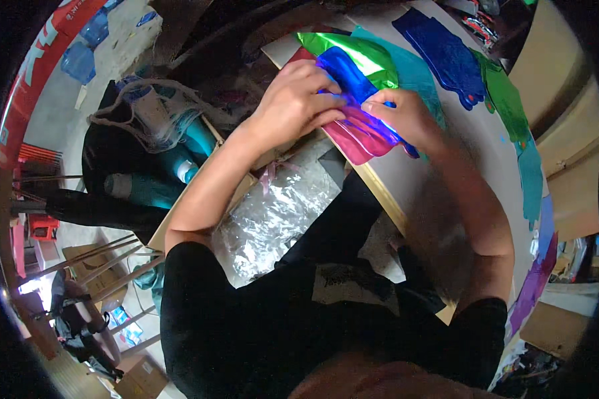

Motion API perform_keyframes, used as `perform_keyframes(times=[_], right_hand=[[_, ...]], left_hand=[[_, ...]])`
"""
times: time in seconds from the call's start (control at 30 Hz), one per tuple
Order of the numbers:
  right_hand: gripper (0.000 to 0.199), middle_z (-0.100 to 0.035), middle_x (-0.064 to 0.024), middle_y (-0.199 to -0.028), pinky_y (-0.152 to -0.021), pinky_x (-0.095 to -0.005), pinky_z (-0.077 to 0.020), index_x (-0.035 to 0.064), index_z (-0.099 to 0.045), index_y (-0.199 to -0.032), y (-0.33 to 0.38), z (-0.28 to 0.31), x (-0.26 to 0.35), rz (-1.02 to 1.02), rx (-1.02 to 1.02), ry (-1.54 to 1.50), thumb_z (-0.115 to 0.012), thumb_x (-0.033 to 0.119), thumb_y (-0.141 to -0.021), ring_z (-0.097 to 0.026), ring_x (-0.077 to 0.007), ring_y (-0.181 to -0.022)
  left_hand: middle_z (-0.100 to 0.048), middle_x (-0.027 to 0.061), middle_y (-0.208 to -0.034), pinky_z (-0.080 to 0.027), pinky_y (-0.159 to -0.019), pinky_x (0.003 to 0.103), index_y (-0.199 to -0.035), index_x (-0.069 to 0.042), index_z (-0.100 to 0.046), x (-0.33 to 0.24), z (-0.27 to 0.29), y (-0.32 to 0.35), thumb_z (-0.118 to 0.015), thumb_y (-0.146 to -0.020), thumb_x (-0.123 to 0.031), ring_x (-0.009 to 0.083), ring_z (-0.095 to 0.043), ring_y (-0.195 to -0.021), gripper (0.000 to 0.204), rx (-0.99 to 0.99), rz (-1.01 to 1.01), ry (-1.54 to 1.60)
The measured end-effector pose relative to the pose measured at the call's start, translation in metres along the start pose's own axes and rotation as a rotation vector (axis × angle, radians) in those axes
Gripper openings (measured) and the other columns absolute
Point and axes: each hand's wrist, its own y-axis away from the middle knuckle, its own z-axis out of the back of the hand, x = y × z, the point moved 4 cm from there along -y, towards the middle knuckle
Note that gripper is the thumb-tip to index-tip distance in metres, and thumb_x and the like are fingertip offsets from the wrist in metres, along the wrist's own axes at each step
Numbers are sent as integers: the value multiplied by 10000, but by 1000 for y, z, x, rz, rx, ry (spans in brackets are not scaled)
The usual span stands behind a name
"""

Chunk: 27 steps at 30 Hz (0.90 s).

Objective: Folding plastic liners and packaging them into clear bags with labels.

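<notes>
My left hand [298, 100] and my right hand [404, 114] both grip a flat stack of shiny foil balloons at the near edge of the table [446, 179]. A blue foil balloon [345, 74] lies on top, and a pink foil balloon [365, 136] sits under it, sticking out toward me. A green foil balloon [366, 54] lies beneath them, farther from me. My fingers press the blue one from both sides.
More flat foil shapes lie on the table: teal [416, 73], dark blue [446, 56], green [506, 100] and purple [536, 279]. A clear plastic bag [273, 216] rests in my lap. A dark bag with bottles [146, 146] stands to my left. Cardboard boxes [572, 173] are at right.
</notes>
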Motion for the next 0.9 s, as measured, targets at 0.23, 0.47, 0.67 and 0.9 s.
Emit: perform_keyframes(times=[0.23, 0.47, 0.67, 0.9], right_hand=[[206, -705, -116, -962, -836, -337, -476, 94, -745, -958, 15, -6, 6, 408, -20, 214, -767, 227, -803, -618, -203, -880], [196, -716, -123, -882, -822, -331, -500, 17, -717, -923, 0, -3, 1, 268, 69, 76, -699, 204, -868, -664, -200, -873], [235, -710, -116, -900, -787, -325, -507, -12, -676, -943, -3, 2, -2, 188, 65, 90, -690, 214, -880, -663, -175, -878], [352, -541, -169, -837, -796, -451, -479, 22, -592, -863, 41, -3, 60, 548, -331, 602, -802, 270, -727, -558, -414, -889]], left_hand=[[-629, 75, -929, -467, -821, 348, -928, -59, -731, 28, -20, -9, -813, -744, -200, 237, -579, -914, 247, 263, 153, 510], [-612, 73, -876, -456, -778, 337, -940, -58, -732, 30, -19, -21, -784, -783, -199, 223, -573, -874, 217, 388, 140, 449], [-606, 122, -814, -458, -718, 373, -905, -23, -698, 34, -24, -26, -671, -898, -190, 279, -580, -785, 170, 356, 147, 484], [-607, 174, -793, -461, -691, 397, -900, 1, -664, 39, -29, -36, -633, -934, -255, 308, -586, -737, 260, 406, 159, 468]])
